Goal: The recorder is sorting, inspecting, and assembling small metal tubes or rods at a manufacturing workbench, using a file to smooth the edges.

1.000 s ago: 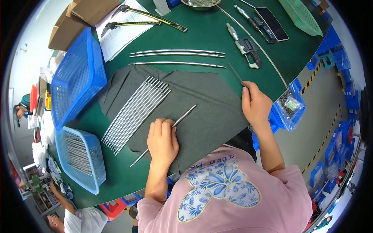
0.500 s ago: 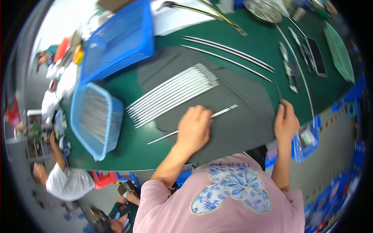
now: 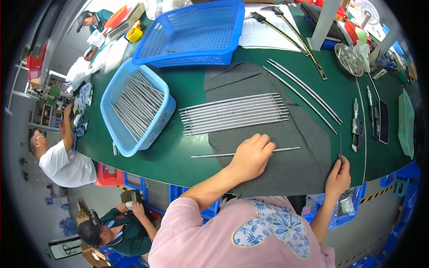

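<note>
My left hand (image 3: 254,157) is closed round the middle of a slim metal rod (image 3: 210,156), just over the dark grey cloth (image 3: 295,174). The rod's two ends stick out to either side of the fist. At the cloth's right edge my right hand (image 3: 338,177) pinches a thin, dark, slender tool (image 3: 340,142) that points away from me; its exact kind is too fine to make out. Beyond my left hand, a row of several similar metal rods (image 3: 234,114) lies side by side, partly on the cloth. Three longer rods (image 3: 308,91) rest slantwise at its far right.
A light blue basket (image 3: 164,117) full of rods stands left, with a larger blue basket (image 3: 187,59) behind it. Calipers (image 3: 290,38) lie on paper. A micrometer (image 3: 356,129), a phone (image 3: 383,120) and a green tray (image 3: 405,127) are at right. Co-workers sit at left.
The whole view has turned and shifted, so the table things appear moved and sharper. My left hand still grips the rod and my right hand still pinches the thin tool.
</note>
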`<move>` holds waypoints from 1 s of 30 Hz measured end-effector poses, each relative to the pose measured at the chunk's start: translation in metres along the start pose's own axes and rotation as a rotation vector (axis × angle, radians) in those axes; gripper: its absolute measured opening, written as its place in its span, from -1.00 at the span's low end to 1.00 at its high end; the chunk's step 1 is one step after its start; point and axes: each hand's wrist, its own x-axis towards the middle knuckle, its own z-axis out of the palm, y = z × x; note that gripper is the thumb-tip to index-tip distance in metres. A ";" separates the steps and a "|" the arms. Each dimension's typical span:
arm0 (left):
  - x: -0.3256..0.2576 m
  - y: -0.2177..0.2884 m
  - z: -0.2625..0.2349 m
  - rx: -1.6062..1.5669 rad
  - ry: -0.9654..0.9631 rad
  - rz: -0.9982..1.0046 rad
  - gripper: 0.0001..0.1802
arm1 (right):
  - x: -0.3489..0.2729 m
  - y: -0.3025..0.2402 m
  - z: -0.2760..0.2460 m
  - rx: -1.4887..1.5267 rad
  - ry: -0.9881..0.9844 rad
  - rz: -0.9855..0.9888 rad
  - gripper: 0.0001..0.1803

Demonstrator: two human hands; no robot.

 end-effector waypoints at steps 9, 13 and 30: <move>0.004 -0.001 -0.010 0.008 -0.089 -0.032 -0.80 | 0.001 -0.015 0.000 0.002 0.000 0.045 -0.81; 0.005 -0.002 -0.011 0.012 -0.072 -0.004 -0.81 | 0.002 -0.019 0.002 0.023 0.059 0.030 -0.83; 0.009 0.001 -0.008 0.010 -0.105 -0.026 -0.86 | 0.000 -0.018 -0.004 0.066 0.043 0.027 -0.87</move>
